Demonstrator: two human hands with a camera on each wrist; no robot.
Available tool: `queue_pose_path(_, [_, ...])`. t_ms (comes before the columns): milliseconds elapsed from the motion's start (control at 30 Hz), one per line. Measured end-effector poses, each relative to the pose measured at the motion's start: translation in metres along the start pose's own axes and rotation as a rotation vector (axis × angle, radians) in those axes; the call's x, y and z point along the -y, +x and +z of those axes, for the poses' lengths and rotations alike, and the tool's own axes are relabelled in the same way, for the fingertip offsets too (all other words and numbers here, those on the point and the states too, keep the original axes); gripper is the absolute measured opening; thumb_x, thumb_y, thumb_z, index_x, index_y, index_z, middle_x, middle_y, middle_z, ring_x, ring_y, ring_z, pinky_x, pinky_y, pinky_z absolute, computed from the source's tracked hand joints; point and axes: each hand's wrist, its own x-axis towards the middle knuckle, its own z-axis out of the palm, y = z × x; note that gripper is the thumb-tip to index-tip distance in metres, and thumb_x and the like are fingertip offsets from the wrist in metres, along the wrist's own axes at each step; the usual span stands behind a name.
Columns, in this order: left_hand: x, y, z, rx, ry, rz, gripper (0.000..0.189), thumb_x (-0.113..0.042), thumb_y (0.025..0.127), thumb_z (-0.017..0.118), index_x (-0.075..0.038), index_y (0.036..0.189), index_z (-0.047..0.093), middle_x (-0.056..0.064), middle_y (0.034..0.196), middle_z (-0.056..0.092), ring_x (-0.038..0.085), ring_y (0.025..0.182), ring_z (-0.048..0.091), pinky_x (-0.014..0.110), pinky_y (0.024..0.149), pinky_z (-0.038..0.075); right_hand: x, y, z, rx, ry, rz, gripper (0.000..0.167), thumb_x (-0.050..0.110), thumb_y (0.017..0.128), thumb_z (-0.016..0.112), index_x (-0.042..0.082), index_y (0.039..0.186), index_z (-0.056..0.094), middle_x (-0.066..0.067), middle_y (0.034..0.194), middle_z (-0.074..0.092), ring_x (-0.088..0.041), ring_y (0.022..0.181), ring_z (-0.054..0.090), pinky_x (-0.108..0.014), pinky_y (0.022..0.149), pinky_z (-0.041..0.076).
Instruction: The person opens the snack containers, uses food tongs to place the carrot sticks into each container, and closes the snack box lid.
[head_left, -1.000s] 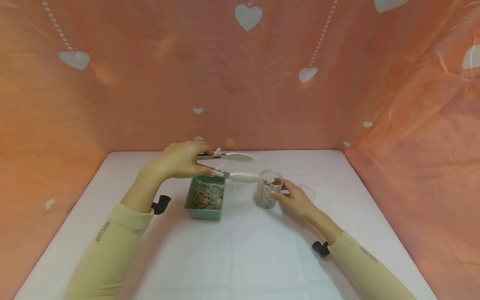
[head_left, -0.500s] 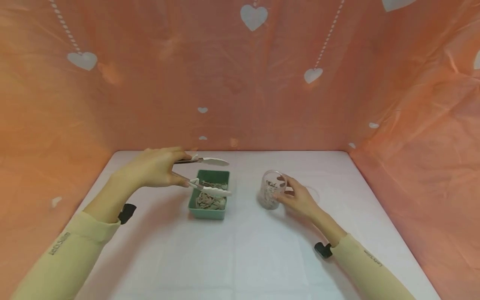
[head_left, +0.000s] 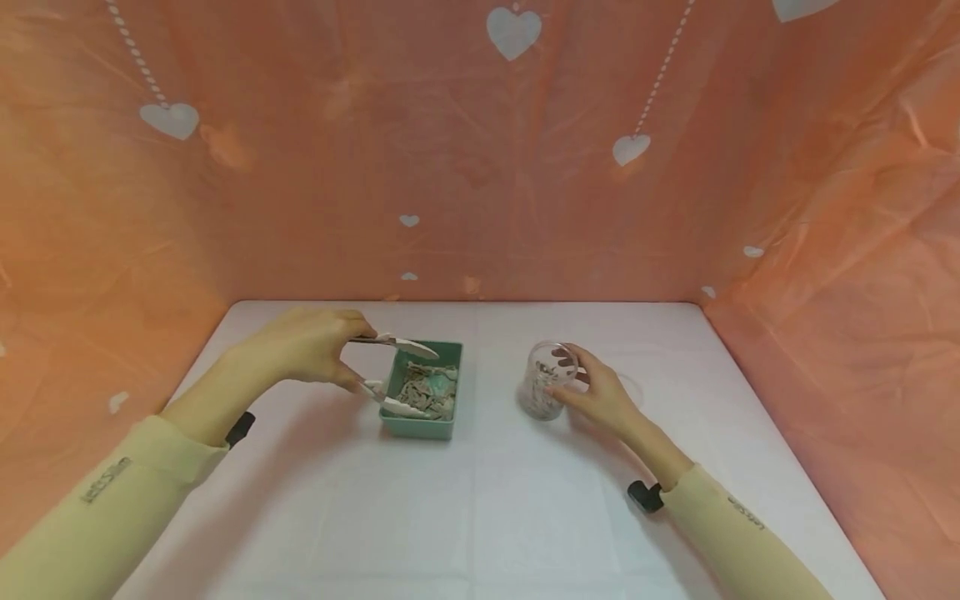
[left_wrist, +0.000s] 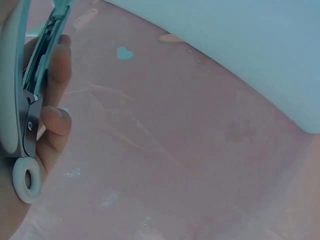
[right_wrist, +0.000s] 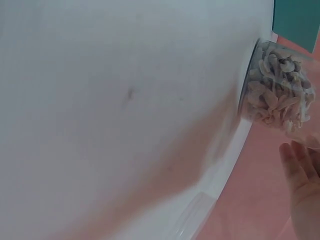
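My left hand [head_left: 311,346] holds a pair of tongs [head_left: 405,409] with white tips, spread apart. One tip is over the far part of a green rectangular box [head_left: 417,430], the other over its near part. Dried, curly brownish-grey pieces [head_left: 429,390] lie in the box, with something light green among them. In the left wrist view, fingers wrap the tongs' metal and white handle [left_wrist: 10,95]. On the right, my right hand [head_left: 600,398] holds the side of a clear jar [head_left: 542,398] standing upright. Similar pieces [right_wrist: 280,87] fill its lower part in the right wrist view.
A faint clear round lid [head_left: 633,388] lies on the white table [head_left: 480,508], right of the jar. The box and jar stand apart with a strip of table between them. Orange cloth [head_left: 450,167] with white hearts rises behind and at both sides.
The tongs have moved left from beside the jar and then down to the green box, tips still apart. My right hand keeps its hold on the jar; the view has shifted slightly.
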Motion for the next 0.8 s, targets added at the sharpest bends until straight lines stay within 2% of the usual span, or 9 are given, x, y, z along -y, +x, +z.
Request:
queue_pose_path(300, [-0.006,0.021,-0.008,0.109,0.154,0.013,0.059,-0.049,0.063,0.095,-0.023,0.114,0.078,-0.009,0.104,0.07,0.013,0.084,0.067,0.047,0.066,0.05,0.0,0.003,0.0,0.023,0.023,0.005,0.071,0.015,0.091,0.081,-0.002,0.15,0.046,-0.022,0.142,0.059,-0.04,0.13,0.058,-0.051,0.106,0.049])
queue_pose_path(433, [-0.004,0.026,-0.009,0.159,0.126,0.01,0.056,-0.04,0.066,0.09,-0.023,0.119,0.078,-0.006,0.1,0.063,0.013,0.083,0.063,0.047,0.068,0.049,0.001,0.003,0.0,0.024,0.035,0.007,0.071,0.015,0.091,0.081,-0.002,0.15,0.046,-0.022,0.142,0.059,-0.04,0.13,0.058,-0.05,0.106,0.049])
queue_pose_path(567, [0.0,0.03,-0.01,0.184,0.098,0.013,0.055,-0.033,0.064,0.088,-0.023,0.118,0.079,-0.003,0.101,0.062,0.015,0.085,0.061,0.049,0.068,0.049,0.0,0.003,0.0,0.016,0.039,0.005,0.071,0.014,0.091,0.082,-0.002,0.15,0.046,-0.022,0.141,0.06,-0.04,0.13,0.058,-0.05,0.105,0.05])
queue_pose_path(667, [0.002,0.033,-0.01,0.179,0.09,0.003,0.053,-0.039,0.065,0.092,-0.025,0.114,0.079,-0.006,0.103,0.066,0.016,0.088,0.063,0.049,0.067,0.05,-0.002,0.003,0.0,0.011,0.037,0.004,0.071,0.014,0.091,0.082,-0.001,0.15,0.047,-0.022,0.141,0.06,-0.04,0.129,0.058,-0.05,0.105,0.05])
queue_pose_path(800, [0.004,0.034,-0.01,0.141,0.069,-0.05,0.052,-0.048,0.063,0.096,-0.029,0.109,0.08,-0.01,0.108,0.073,0.015,0.091,0.066,0.049,0.069,0.049,-0.004,0.003,-0.001,0.014,0.037,0.002,0.07,0.015,0.091,0.081,-0.002,0.15,0.047,-0.023,0.141,0.06,-0.041,0.129,0.058,-0.051,0.105,0.05])
